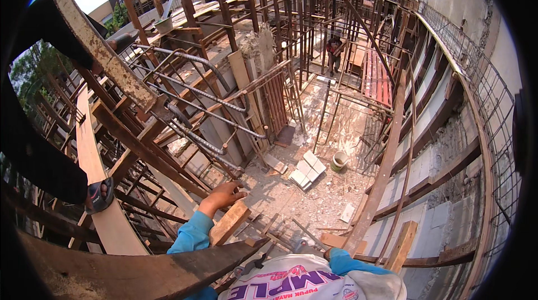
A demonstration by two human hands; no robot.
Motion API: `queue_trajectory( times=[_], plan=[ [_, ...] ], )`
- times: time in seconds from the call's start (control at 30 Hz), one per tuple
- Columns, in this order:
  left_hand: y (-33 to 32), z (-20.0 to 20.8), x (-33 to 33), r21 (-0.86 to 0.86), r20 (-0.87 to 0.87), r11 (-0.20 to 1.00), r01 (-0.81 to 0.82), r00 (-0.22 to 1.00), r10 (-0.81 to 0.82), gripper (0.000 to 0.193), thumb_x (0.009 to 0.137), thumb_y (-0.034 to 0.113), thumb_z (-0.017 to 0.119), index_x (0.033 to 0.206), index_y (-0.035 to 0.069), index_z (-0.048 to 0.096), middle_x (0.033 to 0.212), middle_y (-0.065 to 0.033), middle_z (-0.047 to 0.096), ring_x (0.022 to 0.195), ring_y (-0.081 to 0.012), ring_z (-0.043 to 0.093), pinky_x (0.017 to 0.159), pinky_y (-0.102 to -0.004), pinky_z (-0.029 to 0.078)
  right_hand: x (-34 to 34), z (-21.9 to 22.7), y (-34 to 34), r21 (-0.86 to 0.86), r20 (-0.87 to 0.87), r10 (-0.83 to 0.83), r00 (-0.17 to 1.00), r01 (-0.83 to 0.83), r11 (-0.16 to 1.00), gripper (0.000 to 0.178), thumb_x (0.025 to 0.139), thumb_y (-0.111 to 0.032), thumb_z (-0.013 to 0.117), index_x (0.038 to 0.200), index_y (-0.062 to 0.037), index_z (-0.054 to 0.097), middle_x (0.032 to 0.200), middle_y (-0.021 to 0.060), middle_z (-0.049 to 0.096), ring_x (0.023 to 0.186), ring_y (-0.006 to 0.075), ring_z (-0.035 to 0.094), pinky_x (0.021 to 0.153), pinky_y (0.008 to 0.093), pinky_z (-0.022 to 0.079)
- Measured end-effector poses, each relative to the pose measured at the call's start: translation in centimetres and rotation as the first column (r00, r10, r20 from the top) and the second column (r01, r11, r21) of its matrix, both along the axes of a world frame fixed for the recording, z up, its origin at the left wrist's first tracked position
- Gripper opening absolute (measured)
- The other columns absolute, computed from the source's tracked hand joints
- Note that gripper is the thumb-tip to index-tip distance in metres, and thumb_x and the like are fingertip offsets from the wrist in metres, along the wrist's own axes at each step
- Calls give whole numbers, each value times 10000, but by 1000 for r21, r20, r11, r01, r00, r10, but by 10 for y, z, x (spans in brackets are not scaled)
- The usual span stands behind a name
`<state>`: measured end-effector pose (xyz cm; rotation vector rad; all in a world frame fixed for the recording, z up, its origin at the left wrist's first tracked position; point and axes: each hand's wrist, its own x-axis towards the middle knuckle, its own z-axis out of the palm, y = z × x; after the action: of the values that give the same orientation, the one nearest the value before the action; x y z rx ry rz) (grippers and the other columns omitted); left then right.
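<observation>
My left hand (223,196), in a blue sleeve, reaches out over the site with its fingers apart, holding nothing that I can see. Just beneath it, the cut end of a wooden beam (231,222) juts up beside my forearm. Above the fingers, ribbed steel bars (210,147) with hooked ends stick out from the formwork. Low in the picture, my right hand (327,253) shows only as a sliver past its blue cuff; its fingers are hidden. A short wooden post (401,247) stands to the right of that sleeve.
A person's sandalled foot (100,196) rests on a narrow plank (120,230) at left. A rusty metal bar (106,42) slants overhead. Far below lie pale blocks (307,170) and a bucket (339,161). Another person (334,50) stands farther back. Wire mesh (487,98) curves along the right.
</observation>
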<state>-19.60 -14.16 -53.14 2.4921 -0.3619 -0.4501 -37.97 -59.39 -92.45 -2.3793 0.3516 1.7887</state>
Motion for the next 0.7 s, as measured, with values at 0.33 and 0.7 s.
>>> queue_trajectory(
  times=[0.33,0.7],
  plan=[
    [-66,122,21,-674,140,709,-206,907,397,307,876,258,618,1001,-20,576,936,-124,576,879,-175,551,751,-330,465,-43,11,-7,-7,-11,-99,995,99,995,499,752,-435,581,1175,-170,604,1249,139,543,1151,309,513,949,397,410],
    [-87,194,59,-929,242,368,46,827,507,706,899,212,494,1435,-10,91,1489,-178,126,1390,-252,106,1122,-362,95,-78,20,2,-6,-34,-277,960,277,961,508,759,-447,573,1177,-161,602,1247,137,543,1149,305,514,950,396,410]
  ],
)
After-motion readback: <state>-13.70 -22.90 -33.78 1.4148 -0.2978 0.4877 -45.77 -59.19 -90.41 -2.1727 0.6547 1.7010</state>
